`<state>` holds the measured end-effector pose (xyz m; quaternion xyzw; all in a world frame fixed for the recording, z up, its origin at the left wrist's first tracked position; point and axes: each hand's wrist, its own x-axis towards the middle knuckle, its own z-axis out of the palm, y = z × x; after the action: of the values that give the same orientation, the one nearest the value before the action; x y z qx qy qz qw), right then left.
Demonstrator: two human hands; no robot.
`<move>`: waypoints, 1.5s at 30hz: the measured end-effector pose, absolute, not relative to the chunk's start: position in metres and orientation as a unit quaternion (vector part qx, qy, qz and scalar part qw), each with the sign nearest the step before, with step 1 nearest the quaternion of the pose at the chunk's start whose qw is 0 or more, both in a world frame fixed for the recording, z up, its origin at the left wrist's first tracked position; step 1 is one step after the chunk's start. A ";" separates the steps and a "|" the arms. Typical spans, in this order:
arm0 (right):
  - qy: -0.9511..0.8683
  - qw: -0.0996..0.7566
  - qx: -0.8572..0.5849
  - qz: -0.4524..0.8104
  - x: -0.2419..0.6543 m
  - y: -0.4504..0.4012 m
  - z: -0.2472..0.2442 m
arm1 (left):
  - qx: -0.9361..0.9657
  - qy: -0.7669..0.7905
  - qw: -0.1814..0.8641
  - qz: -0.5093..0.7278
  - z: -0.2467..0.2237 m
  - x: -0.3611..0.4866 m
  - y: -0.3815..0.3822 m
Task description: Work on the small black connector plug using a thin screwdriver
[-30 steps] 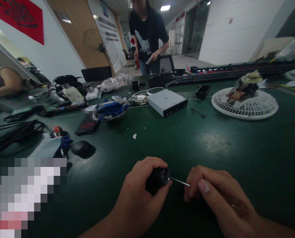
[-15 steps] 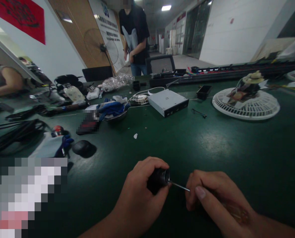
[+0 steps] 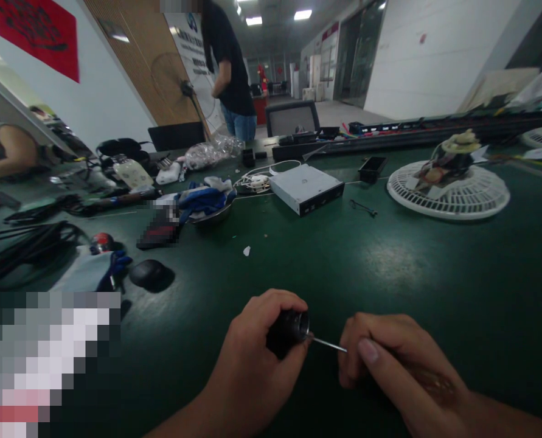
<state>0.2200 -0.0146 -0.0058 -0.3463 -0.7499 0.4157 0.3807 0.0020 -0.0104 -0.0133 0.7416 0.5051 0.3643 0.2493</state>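
Observation:
Low in the head view, my left hand (image 3: 261,359) is wrapped round a black cylindrical part (image 3: 293,325) with a hollow open end facing right. My right hand (image 3: 389,359) grips a screwdriver (image 3: 329,345) by its amber, see-through handle, which lies mostly hidden in the palm. The thin metal shaft points left, and its tip meets the lower rim of the black part's open end. Whether the tip sits inside the rim or only against it, I cannot tell. A black rounded cap (image 3: 149,275) rests on the table to the left of my hands.
Beyond my hands on the green table (image 3: 298,261) are an optical disc drive (image 3: 305,185), a white fan grille (image 3: 448,191) with a motor, and a metal bowl (image 3: 211,216) holding blue cloth. Black cables (image 3: 28,249) lie left. A person (image 3: 229,67) stands behind the table.
The standing person has turned and shifted left. My hands keep nearly the same pose on the black part and screwdriver; the whole view has shifted slightly.

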 end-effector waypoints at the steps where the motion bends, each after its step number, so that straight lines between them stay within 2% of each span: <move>1: -0.748 0.396 -0.327 0.420 0.221 -0.015 -0.006 | 0.745 0.499 0.250 0.366 -0.013 0.002 -0.011; 4: -0.729 0.440 -0.312 0.423 0.219 -0.015 -0.008 | 0.753 0.485 0.252 0.366 -0.012 0.003 -0.012; 10: -0.740 0.378 -0.381 0.405 0.216 -0.014 -0.007 | 0.743 0.501 0.252 0.367 -0.013 0.002 -0.010; 16: -0.735 0.448 -0.314 0.400 0.217 -0.014 -0.004 | 0.756 0.473 0.253 0.375 -0.014 0.002 -0.012; 21: -0.715 0.431 -0.378 0.400 0.216 -0.013 -0.009 | 0.743 0.495 0.258 0.369 -0.016 0.001 -0.011; 27: -0.725 0.476 -0.289 0.405 0.216 -0.015 -0.006 | 0.763 0.465 0.247 0.374 -0.013 0.003 -0.012; 31: -0.728 0.430 -0.372 0.382 0.215 -0.016 -0.006 | 0.746 0.490 0.253 0.374 -0.015 0.003 -0.011; 33: -0.740 0.408 -0.367 0.388 0.217 -0.015 -0.006 | 0.748 0.490 0.254 0.369 -0.015 0.003 -0.012; 38: -0.732 0.462 -0.293 0.406 0.218 -0.014 -0.005 | 0.765 0.462 0.241 0.380 -0.014 0.002 -0.012; 42: -0.722 0.434 -0.379 0.383 0.215 -0.015 -0.004 | 0.755 0.477 0.256 0.369 -0.013 0.002 -0.011; 45: -0.743 0.431 -0.333 0.389 0.214 -0.014 -0.004 | 0.758 0.474 0.253 0.369 -0.012 0.002 -0.011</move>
<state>0.2145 -0.0137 -0.0039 -0.3328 -0.7431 0.3889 0.4310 0.0023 -0.0107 -0.0123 0.7583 0.4743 0.3687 0.2530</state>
